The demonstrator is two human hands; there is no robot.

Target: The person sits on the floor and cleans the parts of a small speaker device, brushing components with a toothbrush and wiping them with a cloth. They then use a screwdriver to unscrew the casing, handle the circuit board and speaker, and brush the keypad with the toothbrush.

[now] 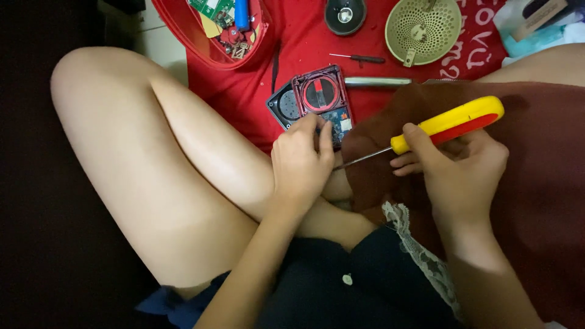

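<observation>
**Two hands working a screwdriver at an opened device**

The left hand (pixel 300 159) is resting over the near end of the device (pixel 312 105), a small opened case with a red frame, a round red part and a blue circuit board showing. Its fingers are curling closed on the case's near edge, holding it steady over the person's bent knee. The right hand (pixel 461 169) is gripping the screwdriver (pixel 426 131), fingers wrapped shut round the yellow and red handle. The metal shaft is slanting down and left, its tip passing just under the left hand's fingers; whether the tip is touching the device cannot be told.

The device is lying at the near edge of the red cloth (pixel 378 36), half overhanging toward the lap. Beside its far right corner a metal rod (pixel 378 81) is lying crosswise, and just beyond that a small screwdriver (pixel 359 58). Well apart, at the cloth's far edge, a round perforated grille (pixel 423 27) and a dark round part (pixel 345 14) are lying. At the far left corner a red tray (pixel 210 42) is holding loose parts. Open cloth is showing between the device and the far items; the hands are crowded close between the knees.
</observation>
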